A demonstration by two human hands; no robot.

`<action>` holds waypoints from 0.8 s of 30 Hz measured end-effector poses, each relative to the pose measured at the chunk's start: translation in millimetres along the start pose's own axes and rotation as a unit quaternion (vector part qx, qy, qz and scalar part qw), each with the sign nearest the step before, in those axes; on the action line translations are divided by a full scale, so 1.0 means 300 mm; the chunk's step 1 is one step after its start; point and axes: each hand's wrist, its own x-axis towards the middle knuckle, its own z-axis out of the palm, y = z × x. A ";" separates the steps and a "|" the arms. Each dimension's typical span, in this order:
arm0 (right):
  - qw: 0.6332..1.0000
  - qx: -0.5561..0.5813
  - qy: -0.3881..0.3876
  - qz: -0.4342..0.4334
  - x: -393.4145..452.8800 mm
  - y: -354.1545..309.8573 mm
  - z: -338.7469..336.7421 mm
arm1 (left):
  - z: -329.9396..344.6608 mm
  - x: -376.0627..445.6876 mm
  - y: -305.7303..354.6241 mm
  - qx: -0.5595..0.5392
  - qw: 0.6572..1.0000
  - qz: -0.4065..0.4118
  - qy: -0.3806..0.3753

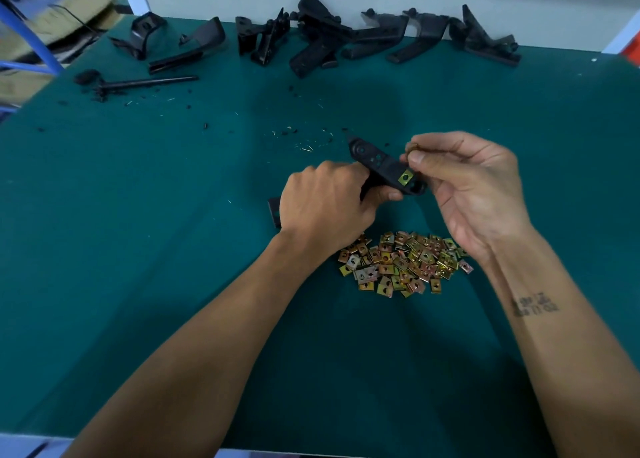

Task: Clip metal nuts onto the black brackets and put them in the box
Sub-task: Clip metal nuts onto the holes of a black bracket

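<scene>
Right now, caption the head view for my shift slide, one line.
Left hand grips a black bracket with one clip nut fitted; right hand pinches its end above the loose nut pile.

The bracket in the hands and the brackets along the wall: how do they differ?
The held bracket is gripped by the left hand above the green table; the wall brackets lie on it, untouched. The held bracket carries a metal nut, with the right hand at that end; no nuts show on the wall brackets. All are black.
</scene>
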 end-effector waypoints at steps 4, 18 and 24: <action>1.000 -0.016 -0.014 -0.016 -0.006 0.009 0.018 | -0.005 -0.003 0.001 -0.006 1.000 0.008 0.007; 0.991 -0.096 -0.043 -0.086 -0.029 0.009 0.042 | -0.021 -0.008 0.024 0.030 0.997 0.061 0.027; 0.979 -0.149 -0.004 -0.136 -0.037 0.007 0.056 | -0.023 -0.008 0.026 0.008 0.998 0.054 0.026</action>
